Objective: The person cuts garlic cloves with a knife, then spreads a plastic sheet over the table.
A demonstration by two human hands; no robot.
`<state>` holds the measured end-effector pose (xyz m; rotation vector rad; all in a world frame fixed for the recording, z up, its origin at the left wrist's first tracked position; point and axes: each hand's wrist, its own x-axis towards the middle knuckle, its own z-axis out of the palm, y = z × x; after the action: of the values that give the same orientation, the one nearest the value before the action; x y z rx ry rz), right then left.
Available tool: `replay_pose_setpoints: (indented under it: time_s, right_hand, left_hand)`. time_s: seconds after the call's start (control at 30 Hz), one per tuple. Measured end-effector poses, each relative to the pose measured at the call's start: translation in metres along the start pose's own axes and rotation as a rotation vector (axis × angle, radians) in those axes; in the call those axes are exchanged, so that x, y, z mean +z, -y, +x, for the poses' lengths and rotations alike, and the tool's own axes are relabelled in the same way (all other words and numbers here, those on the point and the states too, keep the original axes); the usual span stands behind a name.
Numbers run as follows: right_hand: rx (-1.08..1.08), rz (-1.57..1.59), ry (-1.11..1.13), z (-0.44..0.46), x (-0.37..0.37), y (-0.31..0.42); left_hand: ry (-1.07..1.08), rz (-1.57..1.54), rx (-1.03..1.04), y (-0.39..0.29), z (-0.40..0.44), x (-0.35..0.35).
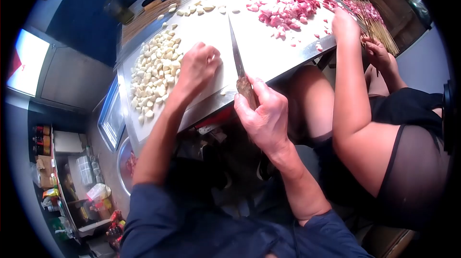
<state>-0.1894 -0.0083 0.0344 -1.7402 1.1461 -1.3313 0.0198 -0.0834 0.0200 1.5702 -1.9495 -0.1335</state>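
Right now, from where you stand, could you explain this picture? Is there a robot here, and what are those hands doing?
No robot: these are a person's bare hands, and the only picture comes from a camera on that person's head, looking forward and down. The right hand grips a knife, its blade pointing away. The left hand is curled above the white tabletop; I can't tell whether it holds anything. Left of it lie pale cloves, apparently garlic. Farther right are pink pieces, probably meat. Another person sits there, one hand by a bundle of thin sticks.
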Motion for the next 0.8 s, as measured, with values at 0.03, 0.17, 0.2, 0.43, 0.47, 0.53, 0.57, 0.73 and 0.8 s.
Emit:
replay_pose_setpoints:
  time_s: [0.03, 0.17, 0.2, 0.43, 0.47, 0.53, 0.57, 0.73, 0.8]
  right_hand:
    - [0.008, -0.030, 0.024, 0.000, 0.000, 0.000]
    - [0.043, -0.063, 0.137, -0.006, 0.005, 0.005]
    - [0.031, -0.063, 0.153, -0.008, 0.007, 0.005]
    - [-0.013, -0.120, 0.225, -0.017, 0.021, 0.009]
    - [-0.024, -0.142, 0.242, -0.018, 0.021, 0.008]
    - [-0.033, -0.160, 0.262, -0.019, 0.024, 0.007]
    - [-0.036, -0.158, 0.268, -0.021, 0.026, 0.006]
    - [-0.058, -0.145, 0.285, -0.025, 0.031, 0.005]
    - [-0.084, -0.180, 0.298, -0.026, 0.031, 0.004]
  left_hand:
    - [-0.025, -0.015, -0.023, -0.008, -0.022, -0.007]
    - [-0.191, -0.177, -0.113, -0.019, -0.074, -0.010]
    - [-0.193, -0.175, -0.124, -0.022, -0.079, -0.010]
    - [-0.381, -0.231, -0.225, -0.034, -0.089, -0.007]
    - [-0.379, -0.231, -0.231, -0.033, -0.090, -0.006]
    - [-0.392, -0.249, -0.260, -0.035, -0.090, -0.004]
    - [-0.390, -0.247, -0.263, -0.034, -0.092, -0.003]
    - [-0.429, -0.198, -0.244, -0.027, -0.094, 0.003]
    - [-0.430, -0.200, -0.237, -0.030, -0.093, 0.002]
